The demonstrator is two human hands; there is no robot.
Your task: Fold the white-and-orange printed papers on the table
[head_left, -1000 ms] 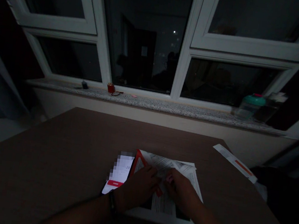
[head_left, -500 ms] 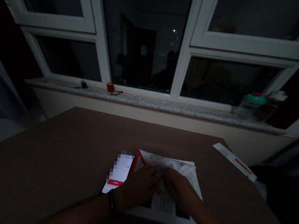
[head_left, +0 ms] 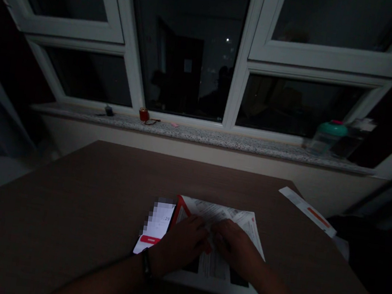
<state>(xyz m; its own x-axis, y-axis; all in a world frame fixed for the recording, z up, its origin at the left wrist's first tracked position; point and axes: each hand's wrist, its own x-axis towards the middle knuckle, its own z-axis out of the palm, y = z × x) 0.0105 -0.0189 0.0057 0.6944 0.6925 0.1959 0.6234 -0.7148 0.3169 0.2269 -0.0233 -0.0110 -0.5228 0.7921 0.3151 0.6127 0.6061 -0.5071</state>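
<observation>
A printed sheet of paper [head_left: 212, 286], white with red along its left corner, lies on the dark table in front of me. My left hand [head_left: 186, 240], with a dark band on the wrist, rests over the paper's left half, fingers curled inward. From the right, my right hand [head_left: 237, 246] bends its fingers toward the left ones near the sheet's middle. A small red piece [head_left: 208, 249] shows beside the left fingertips. What the fingertips pinch is too dark to make out. Left of my left hand lies a lit phone [head_left: 162, 219], close to the paper's edge.
The brown table [head_left: 66, 197] reaches to a wall below a window. A white strip with an orange mark [head_left: 306, 211] lies at the table's right edge. The stone sill [head_left: 197, 135] bears a small red jar [head_left: 144, 114], a dark bottle [head_left: 108, 111] and a teal-lidded bottle [head_left: 329, 135].
My right fingers have shifted slightly and curl lower over the paper. The sheet's upper right corner now lies flatter. My left hand has barely moved.
</observation>
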